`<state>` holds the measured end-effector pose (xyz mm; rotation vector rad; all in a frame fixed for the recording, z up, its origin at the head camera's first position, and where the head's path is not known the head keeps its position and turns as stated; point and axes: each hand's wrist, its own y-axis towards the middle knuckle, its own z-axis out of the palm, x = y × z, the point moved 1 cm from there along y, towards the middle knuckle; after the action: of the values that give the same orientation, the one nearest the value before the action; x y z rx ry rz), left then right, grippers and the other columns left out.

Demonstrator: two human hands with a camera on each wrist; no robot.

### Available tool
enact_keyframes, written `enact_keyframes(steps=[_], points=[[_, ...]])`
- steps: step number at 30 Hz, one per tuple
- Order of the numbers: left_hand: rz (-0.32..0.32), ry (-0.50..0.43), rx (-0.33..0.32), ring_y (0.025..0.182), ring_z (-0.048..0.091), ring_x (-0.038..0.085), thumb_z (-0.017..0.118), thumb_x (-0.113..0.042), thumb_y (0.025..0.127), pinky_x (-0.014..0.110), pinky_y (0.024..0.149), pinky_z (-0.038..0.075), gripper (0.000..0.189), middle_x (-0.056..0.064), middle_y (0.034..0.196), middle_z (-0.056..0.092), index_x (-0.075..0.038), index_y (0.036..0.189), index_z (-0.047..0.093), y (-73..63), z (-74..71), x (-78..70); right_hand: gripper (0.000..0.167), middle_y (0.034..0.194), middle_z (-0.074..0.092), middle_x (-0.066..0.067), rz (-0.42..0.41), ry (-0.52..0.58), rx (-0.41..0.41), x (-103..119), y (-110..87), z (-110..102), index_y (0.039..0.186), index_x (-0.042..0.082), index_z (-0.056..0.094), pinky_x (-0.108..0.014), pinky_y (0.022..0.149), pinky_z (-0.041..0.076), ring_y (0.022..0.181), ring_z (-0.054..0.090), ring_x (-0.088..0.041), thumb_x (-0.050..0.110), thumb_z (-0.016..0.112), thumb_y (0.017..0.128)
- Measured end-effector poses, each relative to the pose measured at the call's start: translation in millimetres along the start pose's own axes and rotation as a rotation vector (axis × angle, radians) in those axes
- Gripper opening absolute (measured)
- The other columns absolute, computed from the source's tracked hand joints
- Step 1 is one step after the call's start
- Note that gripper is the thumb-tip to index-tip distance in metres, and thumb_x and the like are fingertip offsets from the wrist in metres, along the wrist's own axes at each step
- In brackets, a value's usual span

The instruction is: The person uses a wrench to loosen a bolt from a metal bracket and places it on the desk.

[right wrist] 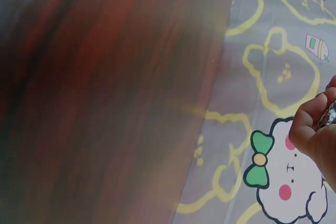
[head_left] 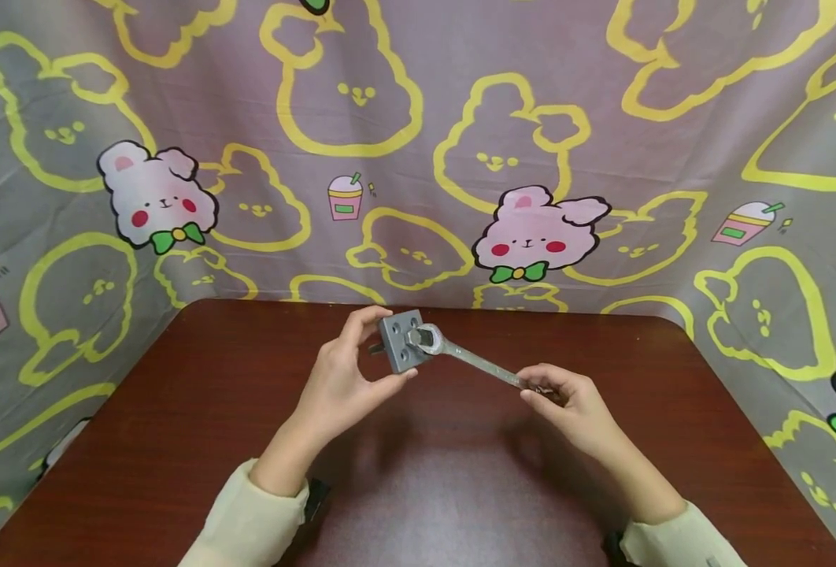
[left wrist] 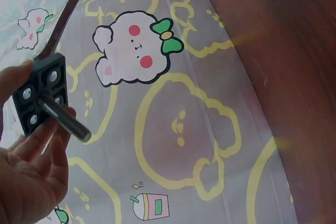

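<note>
A square grey plate [head_left: 404, 356] with holes near its corners is gripped at its edges by my left hand [head_left: 343, 378], between thumb and fingers, above the table. Through its middle passes a bolt; its threaded shank [left wrist: 67, 119] sticks out of the back in the left wrist view. On the bolt's head, at the front, sits the ring end of a metal wrench [head_left: 485, 365]. My right hand [head_left: 574, 405] pinches the wrench's far end between thumb and fingers. Only part of the right hand [right wrist: 315, 135] shows at the right wrist view's edge.
Below both hands spreads a dark reddish-brown wooden table [head_left: 425, 488]. A grey curtain [head_left: 404, 181] with yellow outlines and rabbit faces hangs behind it and along both sides. Dark straps partly show by the sleeves [head_left: 255, 512].
</note>
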<state>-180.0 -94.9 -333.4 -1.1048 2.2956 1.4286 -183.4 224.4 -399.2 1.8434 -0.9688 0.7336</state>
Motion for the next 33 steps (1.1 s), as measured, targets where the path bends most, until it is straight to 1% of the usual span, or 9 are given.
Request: enact_keyframes(steps=[4, 10, 13, 16, 18, 20, 25, 29, 33], points=[[-0.003, -0.021, -0.049, 0.096, 0.072, 0.019, 0.090, -0.009, 0.067, 0.035, 0.079, 0.061, 0.078, 0.011, 0.112, 0.072, -0.003, 0.130, 0.045, 3.2, 4.1, -1.4, 0.021, 0.090, 0.068, 0.017, 0.008, 0.037, -0.016, 2, -0.5, 5, 0.107, -0.001, 0.066, -0.018, 0.062, 0.052, 0.077, 0.062, 0.001, -0.007, 0.066, 0.087], [-0.024, -0.040, -0.076, 0.102, 0.071, 0.022, 0.090, -0.007, 0.067, 0.036, 0.080, 0.061, 0.078, 0.013, 0.115, 0.070, -0.003, 0.130, 0.044, 3.3, 6.9, -4.8, 0.021, 0.092, 0.068, 0.016, -0.001, 0.056, -0.012, 6, 1.0, 13, 0.109, 0.001, 0.066, -0.019, 0.063, 0.053, 0.078, 0.065, -0.006, -0.005, 0.066, 0.088], [0.000, -0.031, -0.080, 0.102, 0.071, 0.022, 0.090, -0.007, 0.067, 0.038, 0.079, 0.061, 0.077, 0.012, 0.116, 0.069, -0.003, 0.130, 0.045, 3.0, 7.0, -5.2, 0.021, 0.092, 0.068, 0.015, -0.012, 0.056, -0.008, 7, 1.6, 15, 0.108, 0.002, 0.066, -0.020, 0.061, 0.052, 0.077, 0.064, -0.008, -0.005, 0.066, 0.089], [0.044, -0.031, -0.086, 0.102, 0.071, 0.023, 0.090, -0.007, 0.067, 0.039, 0.079, 0.061, 0.077, 0.013, 0.115, 0.070, -0.002, 0.129, 0.045, 3.9, 5.8, -4.9, 0.021, 0.090, 0.069, 0.014, -0.025, 0.058, -0.007, 9, 2.0, 16, 0.108, 0.003, 0.067, -0.021, 0.058, 0.051, 0.074, 0.062, -0.007, -0.006, 0.066, 0.088], [0.072, -0.041, -0.080, 0.101, 0.071, 0.023, 0.090, -0.006, 0.066, 0.039, 0.079, 0.061, 0.078, 0.013, 0.115, 0.070, -0.001, 0.130, 0.046, 4.6, 4.5, -4.6, 0.021, 0.089, 0.068, 0.014, -0.035, 0.058, -0.003, 9, 2.4, 16, 0.107, 0.003, 0.068, -0.021, 0.056, 0.049, 0.072, 0.060, -0.006, -0.006, 0.067, 0.088], [0.081, -0.061, -0.063, 0.098, 0.070, 0.022, 0.090, -0.005, 0.066, 0.038, 0.077, 0.061, 0.078, 0.013, 0.114, 0.071, -0.001, 0.130, 0.046, 4.5, 2.5, -4.1, 0.021, 0.089, 0.069, 0.013, -0.036, 0.061, 0.005, 9, 3.1, 16, 0.107, 0.002, 0.068, -0.022, 0.056, 0.049, 0.072, 0.060, -0.005, -0.006, 0.067, 0.087], [0.053, -0.124, 0.031, 0.092, 0.069, 0.015, 0.090, -0.004, 0.066, 0.033, 0.077, 0.060, 0.079, 0.009, 0.114, 0.072, -0.006, 0.133, 0.048, 4.0, -2.5, -6.2, 0.020, 0.091, 0.069, 0.014, 0.019, 0.085, 0.041, 3, 7.9, 13, 0.108, 0.000, 0.068, -0.022, 0.059, 0.049, 0.074, 0.060, -0.004, -0.005, 0.066, 0.088], [0.047, -0.183, 0.157, 0.093, 0.069, 0.013, 0.089, -0.008, 0.069, 0.031, 0.081, 0.058, 0.077, 0.004, 0.113, 0.073, -0.010, 0.134, 0.048, 6.0, -7.0, -11.3, 0.019, 0.093, 0.068, 0.013, 0.081, 0.134, 0.113, -4, 14.1, 5, 0.109, -0.002, 0.066, -0.024, 0.063, 0.051, 0.078, 0.059, -0.005, -0.003, 0.065, 0.090], [0.054, -0.222, 0.288, 0.092, 0.069, 0.011, 0.089, -0.010, 0.069, 0.033, 0.080, 0.058, 0.075, 0.001, 0.108, 0.073, -0.011, 0.133, 0.049, 9.5, -12.8, -15.3, 0.020, 0.097, 0.068, 0.010, 0.089, 0.151, 0.188, -11, 22.9, -7, 0.111, -0.002, 0.067, -0.025, 0.068, 0.053, 0.083, 0.060, -0.009, -0.001, 0.066, 0.090]])
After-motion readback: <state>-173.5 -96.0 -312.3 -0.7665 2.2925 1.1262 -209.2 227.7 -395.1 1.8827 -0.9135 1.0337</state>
